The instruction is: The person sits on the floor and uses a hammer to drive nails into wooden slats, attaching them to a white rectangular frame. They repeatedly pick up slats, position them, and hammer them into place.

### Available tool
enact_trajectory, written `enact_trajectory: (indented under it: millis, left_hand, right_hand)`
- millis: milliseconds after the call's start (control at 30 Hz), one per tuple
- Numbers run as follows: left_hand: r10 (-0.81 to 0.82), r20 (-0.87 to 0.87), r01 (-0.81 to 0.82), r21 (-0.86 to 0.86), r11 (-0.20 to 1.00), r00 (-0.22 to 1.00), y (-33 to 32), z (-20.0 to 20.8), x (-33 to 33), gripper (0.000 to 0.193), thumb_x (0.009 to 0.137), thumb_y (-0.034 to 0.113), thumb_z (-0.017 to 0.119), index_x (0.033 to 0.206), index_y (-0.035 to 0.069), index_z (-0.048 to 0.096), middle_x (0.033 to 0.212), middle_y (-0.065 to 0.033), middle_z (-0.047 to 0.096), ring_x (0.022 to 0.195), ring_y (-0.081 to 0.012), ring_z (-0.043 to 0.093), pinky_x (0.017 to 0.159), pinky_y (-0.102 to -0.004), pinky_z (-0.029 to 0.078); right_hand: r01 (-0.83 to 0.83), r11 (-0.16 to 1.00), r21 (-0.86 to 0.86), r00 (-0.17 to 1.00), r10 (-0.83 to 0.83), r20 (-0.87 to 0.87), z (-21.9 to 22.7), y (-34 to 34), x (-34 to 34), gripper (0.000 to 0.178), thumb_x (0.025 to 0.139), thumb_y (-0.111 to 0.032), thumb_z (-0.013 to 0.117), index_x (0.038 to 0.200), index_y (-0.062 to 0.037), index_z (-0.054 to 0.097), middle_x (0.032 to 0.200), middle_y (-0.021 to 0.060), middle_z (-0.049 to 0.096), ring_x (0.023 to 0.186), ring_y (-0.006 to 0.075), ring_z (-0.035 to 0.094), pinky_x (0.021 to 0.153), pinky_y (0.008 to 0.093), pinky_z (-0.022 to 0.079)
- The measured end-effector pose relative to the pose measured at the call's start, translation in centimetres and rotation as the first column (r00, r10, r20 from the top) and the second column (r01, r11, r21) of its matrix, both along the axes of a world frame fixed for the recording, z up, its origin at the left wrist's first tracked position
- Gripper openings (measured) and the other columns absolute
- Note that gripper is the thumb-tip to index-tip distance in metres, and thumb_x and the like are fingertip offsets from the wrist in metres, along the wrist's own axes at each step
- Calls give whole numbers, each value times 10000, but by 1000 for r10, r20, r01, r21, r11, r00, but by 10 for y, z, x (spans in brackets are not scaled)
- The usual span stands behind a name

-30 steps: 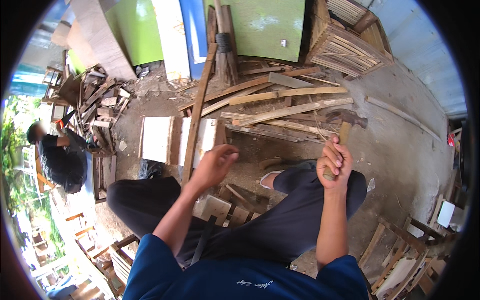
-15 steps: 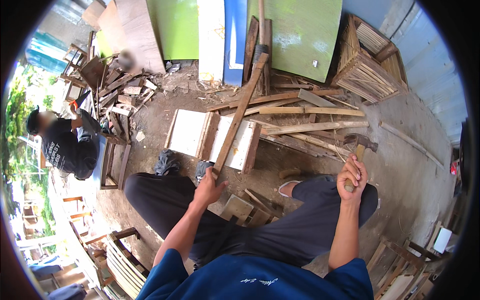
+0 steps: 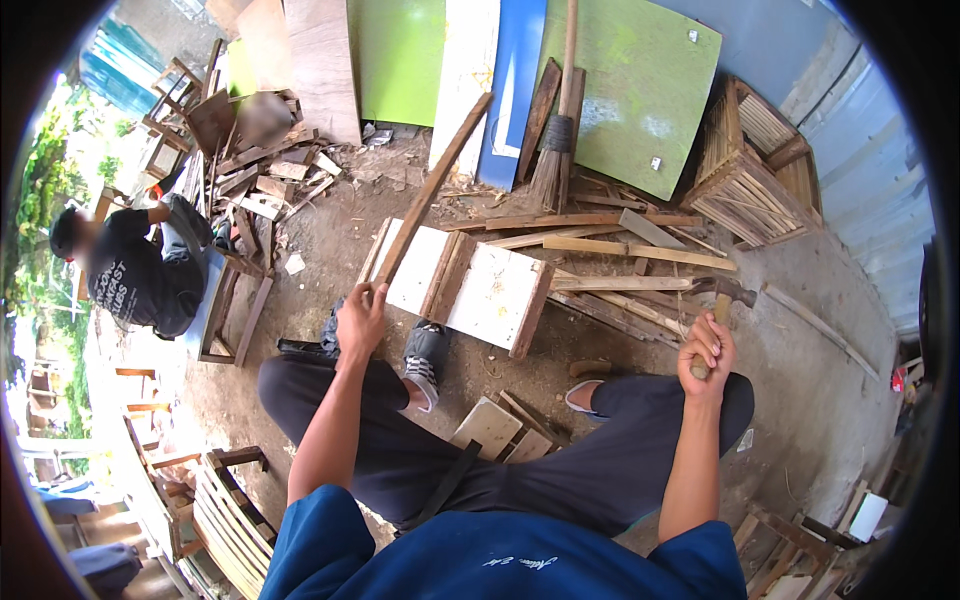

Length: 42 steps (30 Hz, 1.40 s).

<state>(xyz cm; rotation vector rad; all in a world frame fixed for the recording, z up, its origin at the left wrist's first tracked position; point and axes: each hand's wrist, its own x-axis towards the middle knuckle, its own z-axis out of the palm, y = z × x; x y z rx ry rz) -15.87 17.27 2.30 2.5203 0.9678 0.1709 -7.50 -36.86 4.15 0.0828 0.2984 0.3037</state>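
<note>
My left hand (image 3: 360,318) is closed around the near end of a long brown wood strip (image 3: 430,195). The strip slants up and away to the right, its far end raised in front of the leaning panels. Beneath it sits a low wooden piece with white boards (image 3: 490,295) and brown crossbars, in front of my feet. Over my right knee, my right hand (image 3: 706,350) grips a claw hammer (image 3: 722,300) by its wooden handle, with the head up. Small wood blocks (image 3: 490,425) lie on the ground between my legs.
A broom (image 3: 553,160) leans on a green panel (image 3: 630,100). Loose planks (image 3: 640,250) lie beyond the white boards. Slatted wooden frames (image 3: 755,170) stand far right. A seated person (image 3: 140,265) is at left, near a scrap-wood heap (image 3: 270,180).
My left hand has moved left and forward with the wood strip, which has swung left off the middle of the white boards. The hammer stays over my right knee. The view has shifted slightly.
</note>
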Motion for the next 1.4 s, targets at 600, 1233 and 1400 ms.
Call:
enact_trajectory:
  millis: [600,1233,1400]
  left_hand:
    - [-104,-87,130,393,910,991,-8,-44,-6,670,949,303,685,1561,250,420,1520,-176,428,1431,-415,360,1058,-708,289]
    - [-886,101,881,-206,426,452,-379,-144,75,388,884,161,715,1260,104,642,1306,-169,556,1250,-425,502,1079,-529,429]
    - [-896,-130,845,-299,444,425,-388,-233,92,497,886,252,714,1339,96,582,1345,-178,543,1285,-428,491,1069,-564,452]
  right_hand:
    - [117,993,-1,993,-116,28,27,-10,9,67,953,65,508,909,14,505,645,27,430,516,101,446,395,207,424]
    - [335,942,31,818,-275,-505,-29,-146,96,220,895,83,506,746,-24,385,683,38,442,473,106,468,435,209,548]
    - [379,925,-25,833,-353,-426,-17,-176,99,176,886,74,517,822,-22,384,688,45,459,503,102,491,449,200,556]
